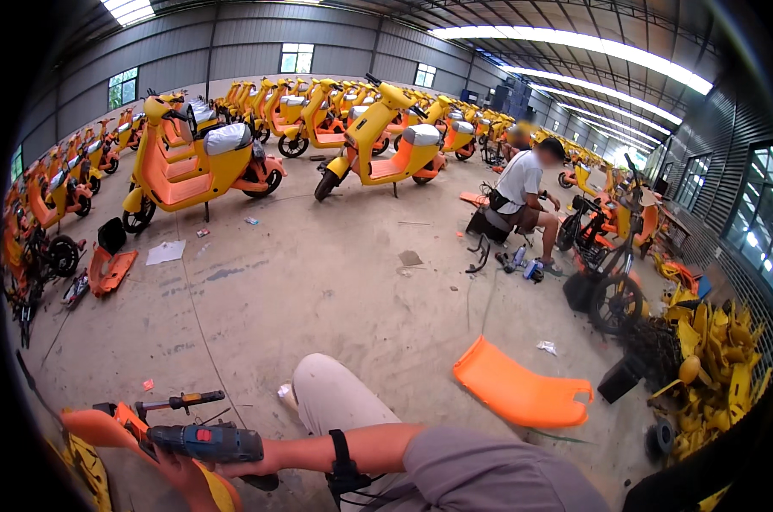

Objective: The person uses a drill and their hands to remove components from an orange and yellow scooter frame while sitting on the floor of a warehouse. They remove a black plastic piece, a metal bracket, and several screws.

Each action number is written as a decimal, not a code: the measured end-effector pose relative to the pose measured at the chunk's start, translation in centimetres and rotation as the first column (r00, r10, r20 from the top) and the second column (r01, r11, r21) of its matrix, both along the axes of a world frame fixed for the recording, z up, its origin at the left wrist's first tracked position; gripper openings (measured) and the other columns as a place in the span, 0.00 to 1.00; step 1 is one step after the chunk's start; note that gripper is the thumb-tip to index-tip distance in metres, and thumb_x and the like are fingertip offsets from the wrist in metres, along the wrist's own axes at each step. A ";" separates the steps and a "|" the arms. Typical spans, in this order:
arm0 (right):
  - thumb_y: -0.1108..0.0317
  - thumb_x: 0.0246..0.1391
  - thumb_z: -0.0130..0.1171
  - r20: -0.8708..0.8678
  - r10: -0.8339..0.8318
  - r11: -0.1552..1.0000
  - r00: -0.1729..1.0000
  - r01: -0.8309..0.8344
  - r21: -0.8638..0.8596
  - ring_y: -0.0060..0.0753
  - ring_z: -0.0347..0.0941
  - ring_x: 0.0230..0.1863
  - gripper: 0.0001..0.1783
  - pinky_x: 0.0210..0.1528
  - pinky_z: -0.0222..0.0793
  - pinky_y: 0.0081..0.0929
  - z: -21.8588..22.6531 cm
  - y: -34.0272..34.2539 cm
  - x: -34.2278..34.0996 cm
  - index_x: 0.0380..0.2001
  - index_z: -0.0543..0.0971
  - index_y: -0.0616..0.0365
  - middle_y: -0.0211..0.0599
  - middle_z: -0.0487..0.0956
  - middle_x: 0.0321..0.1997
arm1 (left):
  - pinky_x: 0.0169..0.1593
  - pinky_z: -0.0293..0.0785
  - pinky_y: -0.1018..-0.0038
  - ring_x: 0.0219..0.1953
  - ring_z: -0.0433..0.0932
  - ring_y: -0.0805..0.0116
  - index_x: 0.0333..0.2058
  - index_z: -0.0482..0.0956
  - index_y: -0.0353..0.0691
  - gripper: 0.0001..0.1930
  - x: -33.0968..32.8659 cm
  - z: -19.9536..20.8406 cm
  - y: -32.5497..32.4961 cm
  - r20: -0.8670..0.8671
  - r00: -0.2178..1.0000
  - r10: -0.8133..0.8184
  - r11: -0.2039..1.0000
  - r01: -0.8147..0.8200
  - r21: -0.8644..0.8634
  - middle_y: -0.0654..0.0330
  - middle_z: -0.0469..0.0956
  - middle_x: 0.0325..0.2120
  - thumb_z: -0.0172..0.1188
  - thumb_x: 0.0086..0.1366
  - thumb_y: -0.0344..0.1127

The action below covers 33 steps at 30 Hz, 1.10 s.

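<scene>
My right arm reaches across to the lower left, a black strap round its forearm. My right hand (243, 463) is closed round a dark blue cordless drill (205, 442) with a red patch on its body. The drill points left, over an orange scooter body part (96, 427) with yellow edges. A handlebar with a black grip (197, 398) sticks out just beyond the drill. Under the drill a reddish shape (180, 478) may be my left hand; its fingers cannot be made out.
An orange curved panel (523, 384) lies on the floor to the right. Yellow parts (728, 367) are heaped at far right, near a stripped scooter frame (612, 294). A seated person (523, 183) works among tools. Rows of yellow scooters (378, 141) stand behind.
</scene>
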State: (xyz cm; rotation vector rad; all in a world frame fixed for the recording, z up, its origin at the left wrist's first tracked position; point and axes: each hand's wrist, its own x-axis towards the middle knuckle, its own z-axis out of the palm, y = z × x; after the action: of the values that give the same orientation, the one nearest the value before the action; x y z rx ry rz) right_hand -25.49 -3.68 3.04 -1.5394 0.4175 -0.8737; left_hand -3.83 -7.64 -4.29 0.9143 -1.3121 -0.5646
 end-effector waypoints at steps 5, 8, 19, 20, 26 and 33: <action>0.64 0.59 0.60 0.044 -0.082 0.997 0.996 0.083 -0.003 0.27 0.72 0.45 0.16 0.50 0.69 0.30 -2.2 -1.2 -1.1 0.48 0.75 0.57 0.33 0.77 0.43 | 0.55 0.69 0.70 0.49 0.74 0.63 0.59 0.62 0.30 0.19 -2.3 -1.0 -0.8 -0.023 0.998 -0.063 0.994 0.065 0.090 0.53 0.73 0.48 0.44 0.72 0.31; 0.65 0.59 0.61 0.038 -0.076 0.996 0.996 0.078 -0.036 0.26 0.72 0.44 0.16 0.49 0.69 0.29 -2.5 -1.4 -1.6 0.48 0.75 0.57 0.32 0.77 0.43 | 0.54 0.69 0.70 0.49 0.74 0.64 0.59 0.61 0.30 0.19 -2.4 -1.2 -1.2 -0.033 0.992 -0.123 0.990 0.125 0.069 0.53 0.73 0.48 0.43 0.73 0.30; 0.71 0.50 0.64 0.001 -0.034 0.970 0.999 0.034 -0.242 0.32 0.77 0.41 0.15 0.45 0.73 0.29 0.8 -1.5 -5.3 0.43 0.79 0.61 0.39 0.81 0.40 | 0.55 0.70 0.69 0.48 0.75 0.62 0.51 0.67 0.30 0.14 -3.7 0.8 0.8 0.046 0.993 -0.105 0.995 0.104 0.012 0.52 0.75 0.44 0.41 0.69 0.26; 0.71 0.50 0.64 -0.058 -0.022 0.962 0.998 0.005 -0.273 0.32 0.78 0.41 0.15 0.44 0.74 0.29 1.1 -1.4 -5.4 0.43 0.79 0.61 0.39 0.81 0.41 | 0.55 0.70 0.69 0.48 0.75 0.62 0.51 0.67 0.30 0.14 -3.8 1.1 1.0 0.052 0.994 -0.101 0.995 0.101 0.011 0.52 0.75 0.44 0.41 0.69 0.26; 0.69 0.52 0.63 -0.090 0.021 0.994 0.996 -0.031 -0.105 0.20 0.76 0.31 0.13 0.33 0.74 0.23 3.5 0.3 -6.2 0.42 0.79 0.59 0.30 0.81 0.31 | 0.53 0.70 0.70 0.46 0.76 0.63 0.50 0.67 0.30 0.20 -5.4 3.5 2.7 0.088 0.995 -0.037 0.999 0.039 -0.028 0.52 0.75 0.43 0.39 0.59 0.21; 0.69 0.52 0.63 -0.081 -0.017 0.990 0.997 0.006 -0.141 0.26 0.76 0.39 0.15 0.43 0.73 0.28 4.1 2.3 -5.2 0.43 0.78 0.60 0.35 0.81 0.39 | 0.53 0.69 0.71 0.43 0.75 0.64 0.51 0.66 0.30 0.15 -5.9 2.7 3.3 0.057 0.998 0.009 0.993 -0.003 -0.115 0.53 0.75 0.41 0.39 0.67 0.24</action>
State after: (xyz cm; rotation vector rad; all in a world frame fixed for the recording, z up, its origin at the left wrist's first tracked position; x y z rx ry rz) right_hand -30.72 -1.34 7.09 -1.7079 0.4318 -0.8663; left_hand -9.70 -4.34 -1.60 0.8443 -1.3788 -0.4560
